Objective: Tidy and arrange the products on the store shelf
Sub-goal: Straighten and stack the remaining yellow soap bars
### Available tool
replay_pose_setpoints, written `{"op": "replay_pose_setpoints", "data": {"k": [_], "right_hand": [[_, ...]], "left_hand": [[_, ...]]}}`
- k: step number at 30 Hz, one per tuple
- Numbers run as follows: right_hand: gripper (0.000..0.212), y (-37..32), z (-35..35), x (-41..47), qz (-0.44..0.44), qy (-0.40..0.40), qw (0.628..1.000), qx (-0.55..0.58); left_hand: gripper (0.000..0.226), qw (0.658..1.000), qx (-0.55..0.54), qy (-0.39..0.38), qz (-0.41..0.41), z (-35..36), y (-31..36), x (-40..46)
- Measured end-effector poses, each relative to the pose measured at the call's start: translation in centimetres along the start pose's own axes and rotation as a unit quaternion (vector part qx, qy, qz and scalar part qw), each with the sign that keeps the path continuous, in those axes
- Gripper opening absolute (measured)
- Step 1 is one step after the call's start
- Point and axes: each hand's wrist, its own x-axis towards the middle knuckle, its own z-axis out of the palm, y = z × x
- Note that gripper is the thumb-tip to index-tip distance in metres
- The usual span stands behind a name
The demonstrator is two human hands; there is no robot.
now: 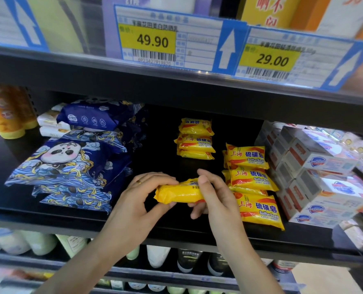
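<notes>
I hold one yellow sulfur soap bar (179, 194) just above the black shelf (159, 228), near its front edge. My left hand (141, 200) grips its left end, and my right hand (213, 194) grips its right end with the thumb on top. To the right lies a row of yellow soap bars (253, 183) stacked from front to back. Further back in the middle stands a small pile of the same soap (195, 139).
Dark blue panda wet-wipe packs (68, 164) are piled at the left, with white packs (49, 124) and orange bottles (4, 115) behind. White boxed soaps (316, 177) are stacked at the right. Price tags (155, 41) hang on the shelf above. Bottles (158, 256) fill the shelf below.
</notes>
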Motion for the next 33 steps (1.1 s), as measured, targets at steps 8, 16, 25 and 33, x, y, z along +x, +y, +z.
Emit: {"op": "replay_pose_setpoints", "data": {"k": [8,16,25,33], "right_hand": [[0.046,-0.3,-0.2,-0.3,-0.02,-0.009,1.0,0.014],[0.044,0.0,-0.5,-0.3,-0.037,0.004,0.999,0.032],[0.045,0.2,-1.0,-0.5,-0.065,-0.015,0.998,0.009],[0.076,0.8,0.2,-1.2,-0.188,0.021,0.951,-0.246]], "left_hand": [[0.031,0.998,-0.035,-0.009,-0.047,0.1,0.1,0.0],[0.034,0.993,-0.05,-0.013,-0.105,0.0,-0.4,-0.1],[0.047,0.978,-0.136,-0.05,-0.151,-0.1,-1.2,0.4],[0.035,0.978,-0.129,-0.049,-0.158,0.1,-0.5,0.5]]}}
